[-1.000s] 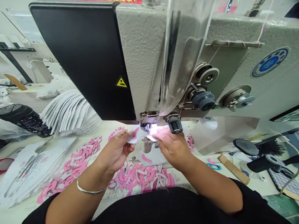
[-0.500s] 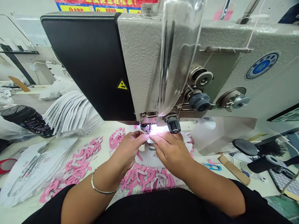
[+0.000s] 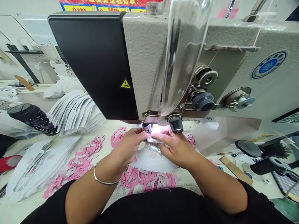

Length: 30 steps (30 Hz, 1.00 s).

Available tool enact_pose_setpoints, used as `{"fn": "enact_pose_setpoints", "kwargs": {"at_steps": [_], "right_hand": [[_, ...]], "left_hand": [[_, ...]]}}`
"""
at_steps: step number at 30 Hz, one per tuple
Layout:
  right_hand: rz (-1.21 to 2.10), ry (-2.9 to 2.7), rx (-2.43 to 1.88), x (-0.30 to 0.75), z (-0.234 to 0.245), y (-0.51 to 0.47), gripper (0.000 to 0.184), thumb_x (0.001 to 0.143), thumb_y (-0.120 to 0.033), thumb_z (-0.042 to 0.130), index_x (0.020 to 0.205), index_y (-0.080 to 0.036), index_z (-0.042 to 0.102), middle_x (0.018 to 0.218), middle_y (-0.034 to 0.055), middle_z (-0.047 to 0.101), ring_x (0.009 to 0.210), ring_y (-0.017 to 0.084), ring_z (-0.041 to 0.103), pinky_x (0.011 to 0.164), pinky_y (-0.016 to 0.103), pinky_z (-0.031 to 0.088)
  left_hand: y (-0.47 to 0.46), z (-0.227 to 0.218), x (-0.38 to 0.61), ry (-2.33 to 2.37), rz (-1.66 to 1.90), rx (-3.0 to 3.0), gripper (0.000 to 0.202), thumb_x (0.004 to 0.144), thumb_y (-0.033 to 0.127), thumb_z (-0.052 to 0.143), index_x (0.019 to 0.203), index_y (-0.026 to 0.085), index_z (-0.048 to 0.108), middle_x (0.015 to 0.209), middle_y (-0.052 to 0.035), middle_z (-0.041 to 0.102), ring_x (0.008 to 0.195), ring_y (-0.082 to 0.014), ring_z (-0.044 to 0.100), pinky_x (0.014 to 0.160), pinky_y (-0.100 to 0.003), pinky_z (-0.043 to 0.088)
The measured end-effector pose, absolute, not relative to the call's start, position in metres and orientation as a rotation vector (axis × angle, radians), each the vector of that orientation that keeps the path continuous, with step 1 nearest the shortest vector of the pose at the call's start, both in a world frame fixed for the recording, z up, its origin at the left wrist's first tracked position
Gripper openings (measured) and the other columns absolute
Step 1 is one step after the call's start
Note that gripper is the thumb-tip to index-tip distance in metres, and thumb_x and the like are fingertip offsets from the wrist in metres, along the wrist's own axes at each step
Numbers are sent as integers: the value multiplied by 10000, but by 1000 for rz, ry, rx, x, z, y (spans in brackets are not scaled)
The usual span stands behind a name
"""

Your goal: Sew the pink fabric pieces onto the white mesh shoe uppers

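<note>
Beneath the head of a sewing machine [image 3: 142,62], a white mesh fabric piece [image 3: 155,160] with a small pale-pink mark lies spread toward me. Its far edge is at the brightly lit presser foot [image 3: 146,127]. My left hand [image 3: 129,144] is closed, with thumb and fingertips pinching the edge just left of the foot. On the other side, my right hand [image 3: 178,147] is closed on the same edge, its index finger stretched along the fabric close to the needle area. Glare and my fingers hide the exact stitching point.
Pink and white scraps [image 3: 84,154] cover the table left of my arm, with another scrap pile [image 3: 147,180] in front of me. Further left are a fanned stack of white pieces [image 3: 74,113], a black bottle [image 3: 32,118] and flat white cutouts [image 3: 46,174]. A brown strip [image 3: 235,171] lies right.
The fabric has swung out below my hands, so its mesh face and pale-pink mark now show. My hands have stayed by the presser foot. The whole view has shifted slightly.
</note>
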State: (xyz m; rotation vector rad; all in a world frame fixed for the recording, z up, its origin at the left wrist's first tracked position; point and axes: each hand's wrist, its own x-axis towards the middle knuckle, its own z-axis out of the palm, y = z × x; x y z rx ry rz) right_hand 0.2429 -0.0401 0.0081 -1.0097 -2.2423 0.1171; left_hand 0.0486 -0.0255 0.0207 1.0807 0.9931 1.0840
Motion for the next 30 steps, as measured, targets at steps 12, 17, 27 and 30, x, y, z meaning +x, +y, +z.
{"fn": "enact_pose_setpoints", "kwargs": {"at_steps": [12, 17, 27, 30], "right_hand": [[-235, -2001, -945, 227, -17, -42, 252, 915, -192, 570, 1134, -143, 685, 983, 121, 629, 986, 257, 578, 925, 456, 507], [-227, -2012, -981, 228, -14, -39, 231, 929, -217, 567, 1116, -168, 694, 1033, 120, 651, 1027, 255, 599, 967, 450, 502], [-130, -2093, -1052, 234, -6, -40, 272, 969, -267, 522, 1160, -190, 698, 1097, 118, 654, 1062, 252, 601, 977, 448, 498], [-118, -2111, -1073, 236, -2, -37, 272, 973, -284, 528, 1164, -201, 702, 1094, 115, 660, 1076, 265, 595, 967, 461, 491]], "left_hand": [[3, 18, 32, 859, 953, 952, 174, 630, 245, 867, 707, 142, 749, 689, -40, 704, 673, -147, 611, 673, -249, 487], [8, 13, 31, 845, 920, 946, 229, 696, 333, 847, 798, 157, 743, 756, -48, 693, 703, -161, 606, 702, -289, 503], [-20, 33, -12, 1292, 527, 1752, 313, 854, 500, 633, 823, 188, 651, 666, 10, 521, 593, -113, 448, 510, -224, 326], [-29, 32, -25, 1258, 447, 1799, 249, 835, 436, 648, 825, 187, 648, 702, 8, 540, 625, -110, 461, 541, -214, 350]]}}
